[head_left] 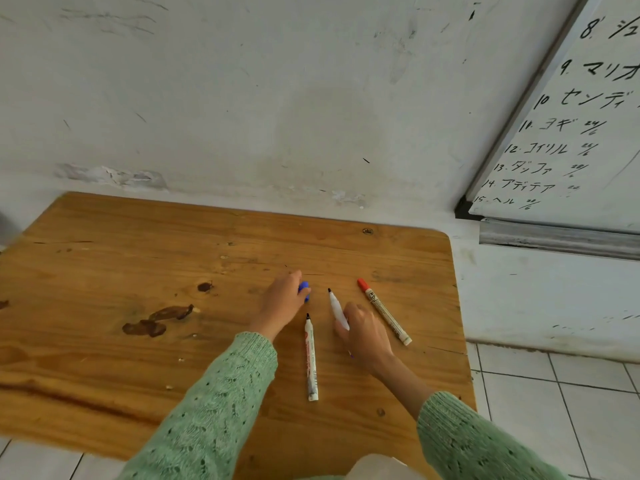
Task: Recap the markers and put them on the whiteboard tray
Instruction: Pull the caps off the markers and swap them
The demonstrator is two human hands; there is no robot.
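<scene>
Now our left hand (284, 299) pinches the blue cap (304, 289) while our right hand (363, 332) grips an uncapped marker (336, 308), tip forward for capping. Two markers lie on the table (138, 254); the whiteboard tray (561, 239) waits right.

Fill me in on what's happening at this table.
A person in a green sweater is recapping markers on a wooden table. The left hand is closed on a blue cap, while the right hand grips an uncapped marker, tip pointing away. Another uncapped marker lies between the hands. A red-capped marker lies to the right, already capped. The whiteboard tray on the wall holds no markers that can be seen.
</scene>
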